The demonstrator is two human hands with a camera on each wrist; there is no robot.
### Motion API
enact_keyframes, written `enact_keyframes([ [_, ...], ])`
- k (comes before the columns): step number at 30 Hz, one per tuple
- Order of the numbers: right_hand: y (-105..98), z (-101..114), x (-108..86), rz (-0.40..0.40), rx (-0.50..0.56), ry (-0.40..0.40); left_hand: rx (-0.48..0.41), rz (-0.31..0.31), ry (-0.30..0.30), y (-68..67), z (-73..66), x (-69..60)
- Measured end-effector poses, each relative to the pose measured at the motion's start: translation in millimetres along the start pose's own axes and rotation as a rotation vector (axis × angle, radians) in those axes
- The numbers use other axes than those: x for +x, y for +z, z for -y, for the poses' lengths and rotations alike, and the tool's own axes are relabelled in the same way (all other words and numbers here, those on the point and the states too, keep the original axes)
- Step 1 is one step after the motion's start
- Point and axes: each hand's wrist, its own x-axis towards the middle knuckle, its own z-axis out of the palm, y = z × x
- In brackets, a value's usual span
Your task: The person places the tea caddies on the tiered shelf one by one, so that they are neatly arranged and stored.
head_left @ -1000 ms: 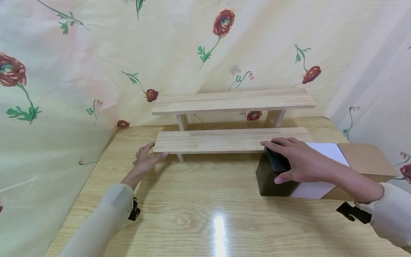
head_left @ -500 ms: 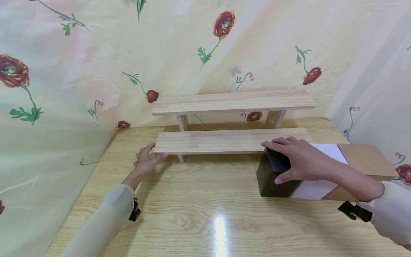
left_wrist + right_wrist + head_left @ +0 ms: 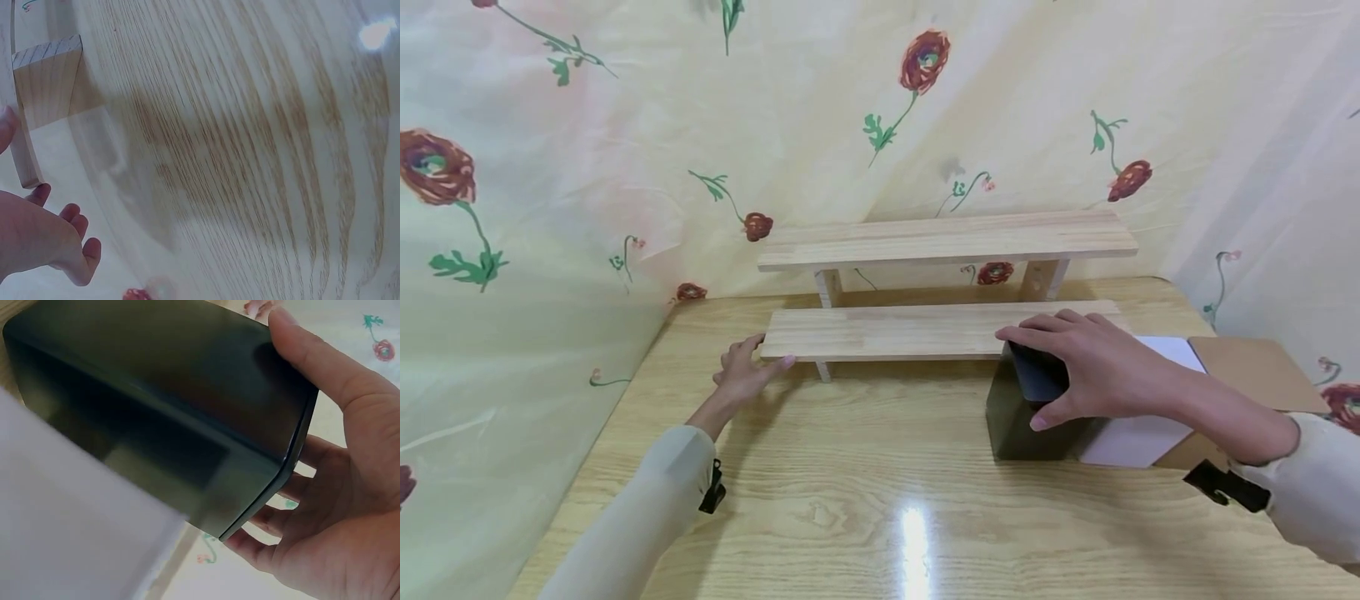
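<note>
A dark box (image 3: 1030, 417) with rounded edges and a lid seam near its top stands upright at the right. My right hand (image 3: 1101, 367) grips its top, thumb on the near side and fingers across the far side. In the right wrist view, the same hand (image 3: 340, 487) spans the lid end of the dark box (image 3: 156, 375). A two-tier wooden shelf (image 3: 917, 333) stands at the back of the table. At the left end of its lower board, my left hand (image 3: 745, 373) holds the corner between thumb and fingers.
Beside the dark box stands a white box (image 3: 1142, 437), then a brown cardboard box (image 3: 1255, 367) farther right. The upper board (image 3: 947, 237) runs behind the lower one. Flower-printed cloth (image 3: 820, 108) surrounds the wooden table (image 3: 820, 500).
My right hand has shifted slightly left with the dark box, which now stands a little apart from the white box. The left hand stays at the shelf corner.
</note>
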Motion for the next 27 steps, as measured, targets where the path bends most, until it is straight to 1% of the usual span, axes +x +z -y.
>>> enact_keyframes([
  [10, -19, 18, 19.1, 0.016, -0.056, -0.022, -0.01, 0.023, -0.002, -2.3, -1.0, -0.3],
  [14, -19, 23, 24.8, 0.025, -0.042, -0.029, -0.005, 0.027, -0.003, -1.6, -1.0, -0.7],
  [18, -19, 26, 29.6, 0.035, -0.033, -0.037, 0.015, 0.017, 0.002, -1.0, -1.8, -0.6],
  [22, -22, 28, 37.0, 0.033, -0.034, -0.064, 0.035, 0.004, 0.015, -1.1, -2.8, 1.1],
  [27, -28, 32, 49.3, 0.031, -0.014, -0.112, 0.029, 0.001, 0.014, -1.8, -2.4, 0.1],
])
